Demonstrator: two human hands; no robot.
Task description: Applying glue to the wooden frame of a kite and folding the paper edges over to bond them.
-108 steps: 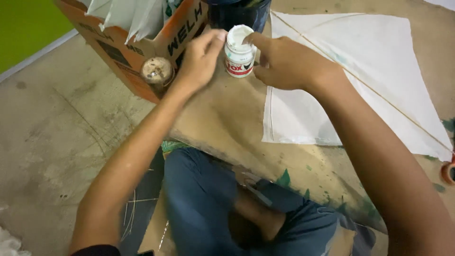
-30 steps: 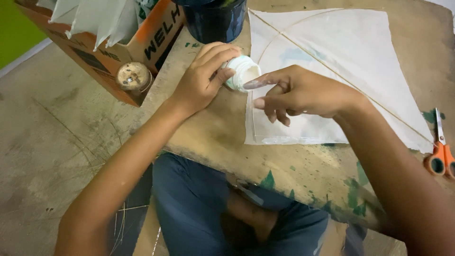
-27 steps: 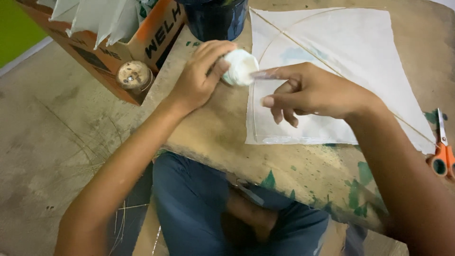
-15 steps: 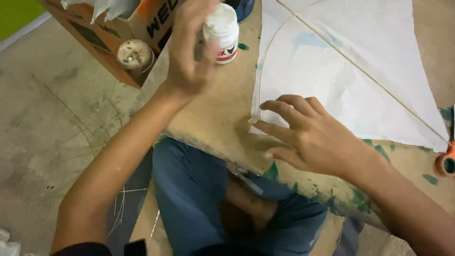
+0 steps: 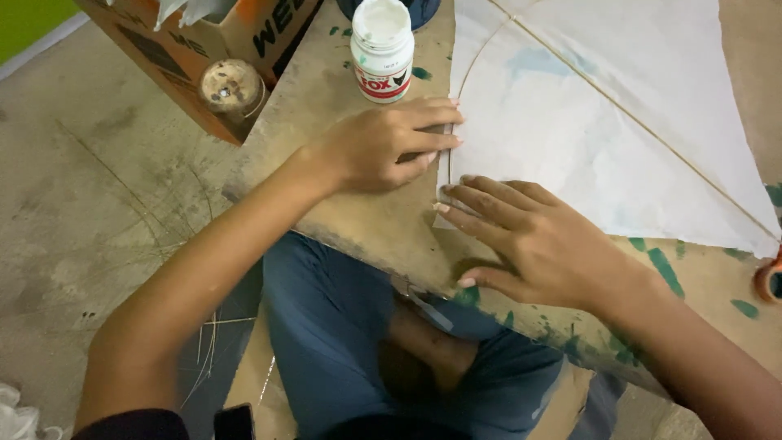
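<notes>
A white paper kite (image 5: 586, 122) with thin stick spars lies on a brown board (image 5: 358, 220) across my lap. My left hand (image 5: 383, 147) rests flat on the board, its fingertips pressing the kite's left edge. My right hand (image 5: 538, 240) lies spread over the kite's lower left corner, fingers apart, holding nothing. A white glue pot (image 5: 381, 49) with a red label stands upright on the board just beyond my left hand.
An orange cardboard box (image 5: 204, 49) with white paper in it stands at the top left, a small round spool (image 5: 232, 85) against its side. An orange scissors handle (image 5: 770, 281) shows at the right edge. Concrete floor lies to the left.
My left hand has set the glue pot down on the board and moved onto the kite's edge. My right hand has shifted to the kite's lower left corner.
</notes>
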